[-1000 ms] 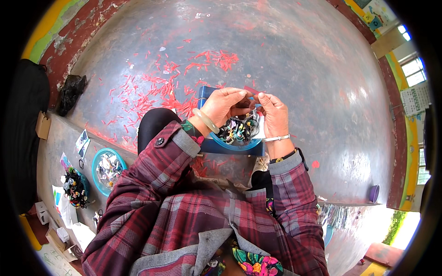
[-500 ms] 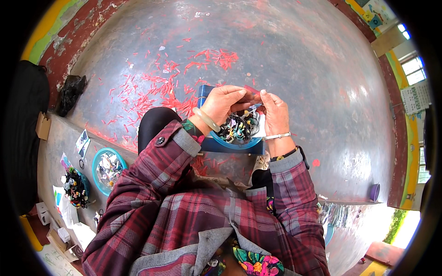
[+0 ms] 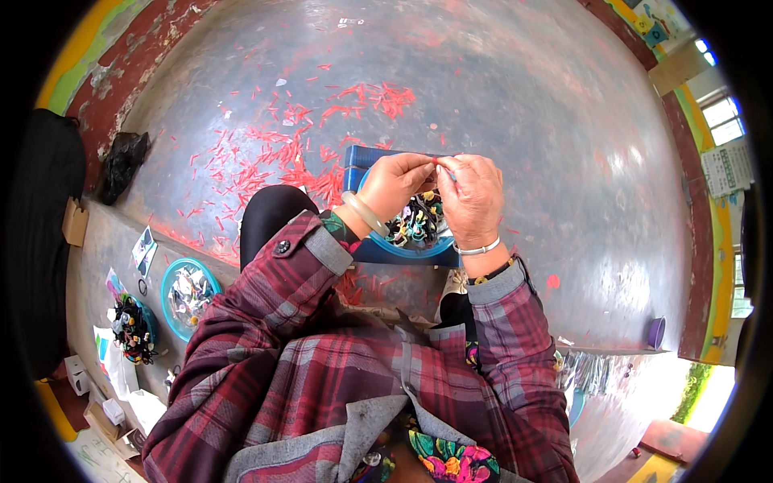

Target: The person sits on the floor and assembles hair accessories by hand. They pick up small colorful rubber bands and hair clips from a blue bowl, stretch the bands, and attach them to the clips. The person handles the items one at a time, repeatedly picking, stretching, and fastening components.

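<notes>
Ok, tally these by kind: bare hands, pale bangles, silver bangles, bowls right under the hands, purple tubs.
Bare hands, left hand and right hand: 2
Pale bangle: 1
Silver bangle: 1
Blue bowl under the hands: 1
Purple tub: 1
Total: 6

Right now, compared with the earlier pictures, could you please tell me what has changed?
The right hand has moved left and turned its back more into view, bringing its fingertips up to those of the left hand at a small red piece. Whether anything was let go is unclear. The blue basin below and red scraps stay as they were.
</notes>
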Motion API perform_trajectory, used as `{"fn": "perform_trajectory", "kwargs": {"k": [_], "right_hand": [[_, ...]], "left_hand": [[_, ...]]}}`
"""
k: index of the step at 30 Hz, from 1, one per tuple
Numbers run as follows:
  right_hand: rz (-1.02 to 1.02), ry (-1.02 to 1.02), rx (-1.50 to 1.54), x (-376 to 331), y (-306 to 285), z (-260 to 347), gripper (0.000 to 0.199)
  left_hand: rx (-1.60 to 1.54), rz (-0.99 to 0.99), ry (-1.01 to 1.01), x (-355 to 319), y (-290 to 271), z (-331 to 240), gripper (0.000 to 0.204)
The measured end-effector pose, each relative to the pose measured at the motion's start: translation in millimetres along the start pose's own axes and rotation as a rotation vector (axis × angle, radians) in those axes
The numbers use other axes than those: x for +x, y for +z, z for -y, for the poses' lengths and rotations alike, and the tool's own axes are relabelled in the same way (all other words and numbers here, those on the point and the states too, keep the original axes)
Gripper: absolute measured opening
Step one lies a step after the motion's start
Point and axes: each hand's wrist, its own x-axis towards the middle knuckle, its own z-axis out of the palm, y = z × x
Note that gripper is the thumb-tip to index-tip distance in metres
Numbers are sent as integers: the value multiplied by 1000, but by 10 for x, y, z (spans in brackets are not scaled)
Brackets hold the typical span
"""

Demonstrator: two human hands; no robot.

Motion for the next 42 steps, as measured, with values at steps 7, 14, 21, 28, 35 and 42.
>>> {"fn": "perform_trajectory", "kwargs": {"k": [7,14,21,28,35,42], "right_hand": [[76,-34,-82,-34,0,-7,13],[94,-38,-110,-44,3,16,10],[99,-41,-108,-52,11,12,6],[111,-12,-123,-57,36,16,9],[147,55,-83,-70,56,-11,7],[201,114,-21,-70,37,-19,6]], "left_hand": [[414,59,163,-14,-41,31,22],[715,12,353,-48,-24,-5,21],[854,43,456,-81,1,-61,18],[871,59,476,-86,-3,-46,18],[884,58,448,-85,1,-48,18],[908,54,468,-71,-27,7,18]]}}
